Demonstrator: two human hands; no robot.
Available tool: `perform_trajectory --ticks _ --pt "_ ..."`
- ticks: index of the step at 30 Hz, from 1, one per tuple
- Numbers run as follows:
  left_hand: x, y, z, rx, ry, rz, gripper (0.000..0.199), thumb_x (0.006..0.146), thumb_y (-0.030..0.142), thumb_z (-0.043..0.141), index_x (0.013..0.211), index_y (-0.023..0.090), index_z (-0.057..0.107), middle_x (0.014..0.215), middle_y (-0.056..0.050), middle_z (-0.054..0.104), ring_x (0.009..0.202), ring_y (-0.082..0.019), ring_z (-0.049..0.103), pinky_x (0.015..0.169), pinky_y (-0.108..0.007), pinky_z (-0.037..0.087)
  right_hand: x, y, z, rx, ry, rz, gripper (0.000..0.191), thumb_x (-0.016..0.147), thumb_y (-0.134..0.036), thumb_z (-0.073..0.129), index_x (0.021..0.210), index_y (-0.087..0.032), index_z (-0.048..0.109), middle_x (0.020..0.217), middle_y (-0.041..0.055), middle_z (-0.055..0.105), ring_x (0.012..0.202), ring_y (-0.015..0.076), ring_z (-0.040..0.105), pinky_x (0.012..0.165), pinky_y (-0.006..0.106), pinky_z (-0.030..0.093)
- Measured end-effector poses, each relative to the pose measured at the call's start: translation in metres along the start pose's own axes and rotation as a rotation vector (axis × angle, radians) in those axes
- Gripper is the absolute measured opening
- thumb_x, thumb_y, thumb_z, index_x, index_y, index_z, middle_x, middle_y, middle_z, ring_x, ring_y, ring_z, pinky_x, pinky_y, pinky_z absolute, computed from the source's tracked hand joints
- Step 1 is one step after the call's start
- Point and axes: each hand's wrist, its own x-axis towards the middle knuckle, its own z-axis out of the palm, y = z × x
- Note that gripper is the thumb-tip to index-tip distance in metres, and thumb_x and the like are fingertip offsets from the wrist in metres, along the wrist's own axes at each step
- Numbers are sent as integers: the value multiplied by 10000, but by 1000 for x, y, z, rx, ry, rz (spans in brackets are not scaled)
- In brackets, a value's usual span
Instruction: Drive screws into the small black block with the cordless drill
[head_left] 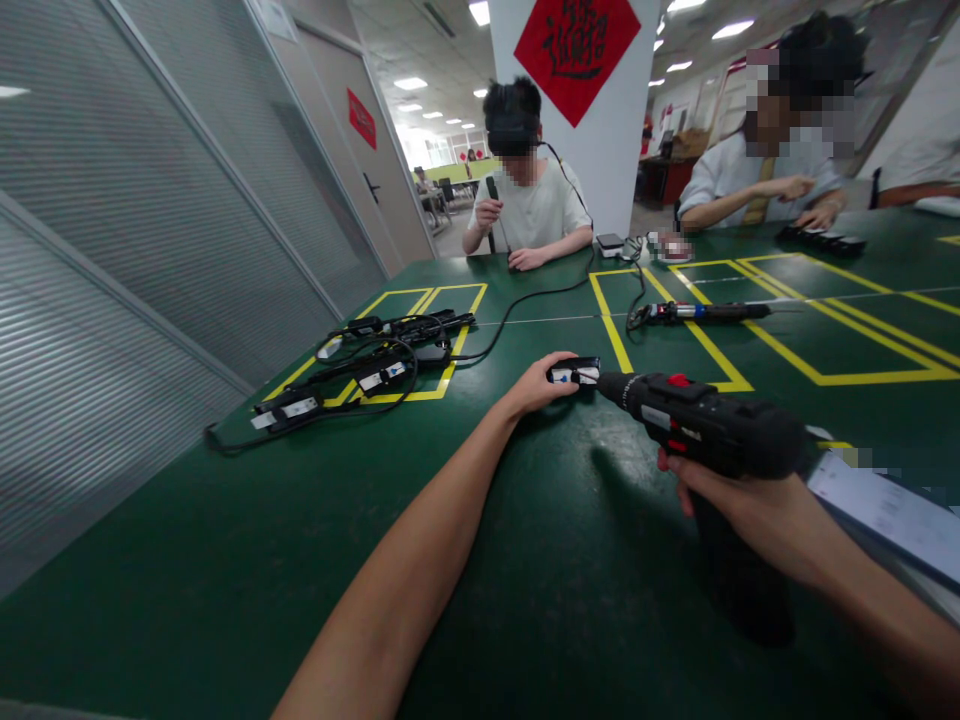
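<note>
My left hand (545, 384) grips a small black block with a white labelled face (576, 374), held at the table surface with the thumb in front. My right hand (739, 490) is wrapped round the handle of a black cordless drill (705, 420) with red buttons. The drill points left, and its chuck end meets or nearly meets the right end of the block; whether they touch cannot be told. Any bit in the chuck is too small to make out clearly.
Black power strips with cables (382, 350) lie at the left on the green table (300, 560), inside yellow tape. An electric screwdriver (705, 312) lies at the back right. Papers (885, 510) are near my right forearm. Two people sit across the table, one holding a screwdriver (502, 225).
</note>
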Motion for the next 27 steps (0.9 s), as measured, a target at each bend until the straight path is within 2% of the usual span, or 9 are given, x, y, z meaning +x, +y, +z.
perform_trajectory --ticks 6,11,16,20,27 --pt "0 0 1 6 9 1 577 697 283 643 1251 177 519 1160 -67 600 936 -187 586 847 -314 467 1 -4 1 -25 8 17 313 844 -436 534 615 -234 600 598 9 613 553 180 572 524 328 434" --pt "0 1 1 30 8 -4 585 698 291 642 1257 176 516 1155 -67 602 923 -184 586 833 -310 468 1 -5 -1 10 -3 -9 314 847 -406 538 593 -234 603 736 34 678 709 211 635 614 343 476" --pt "1 -3 0 10 4 29 584 699 296 652 1254 173 516 1141 -72 605 922 -186 586 829 -315 468 0 -5 -1 -23 9 28 317 831 -418 562 572 -237 591 634 17 637 612 193 602 549 332 450" --pt "1 -5 0 -6 -3 39 588 702 296 648 1260 173 509 1148 -73 602 925 -188 588 826 -319 472 2 -5 0 -10 -1 47 318 835 -439 551 596 -236 604 801 49 690 727 224 634 557 336 444" --pt "0 -3 -1 5 -1 28 585 704 290 649 1262 178 512 1159 -74 598 933 -193 589 839 -325 470 0 -6 -2 7 -15 53 321 842 -434 549 590 -243 602 646 17 631 595 183 578 569 329 445"
